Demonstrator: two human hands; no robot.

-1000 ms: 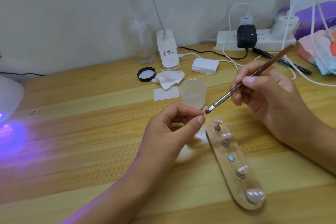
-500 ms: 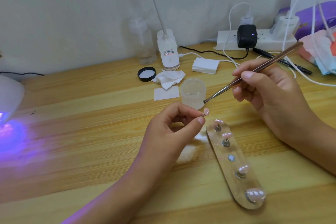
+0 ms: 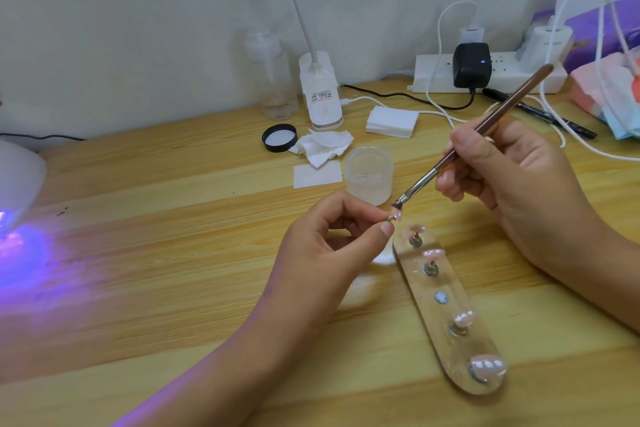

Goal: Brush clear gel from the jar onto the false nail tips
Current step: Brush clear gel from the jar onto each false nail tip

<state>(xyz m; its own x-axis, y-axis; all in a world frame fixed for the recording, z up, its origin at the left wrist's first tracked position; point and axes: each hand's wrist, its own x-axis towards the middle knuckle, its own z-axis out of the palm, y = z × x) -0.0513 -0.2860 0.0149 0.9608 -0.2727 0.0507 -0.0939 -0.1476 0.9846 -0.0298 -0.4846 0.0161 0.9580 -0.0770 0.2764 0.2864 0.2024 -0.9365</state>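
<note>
Left hand (image 3: 332, 246) pinches a tiny pink nail tip (image 3: 394, 217) between thumb and fingertips, just above the clear holder strip (image 3: 450, 350). Right hand (image 3: 502, 177) grips the brush (image 3: 419, 185), bristles right against that tip. Open gel jar (image 3: 369, 180) sits on the desk (image 3: 173, 253) just behind.

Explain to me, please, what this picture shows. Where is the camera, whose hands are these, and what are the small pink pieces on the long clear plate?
No machine here: a person works with bare hands, and the single camera sits on their head, looking down at a wooden table. The left hand pinches one pink false nail tip; the right hand holds a brush with its bristles at that tip. Behind stands an open jar of clear gel. The clear holder carries four more tips on pegs; one spot is bare. At far left a lamp glows purple.
</note>
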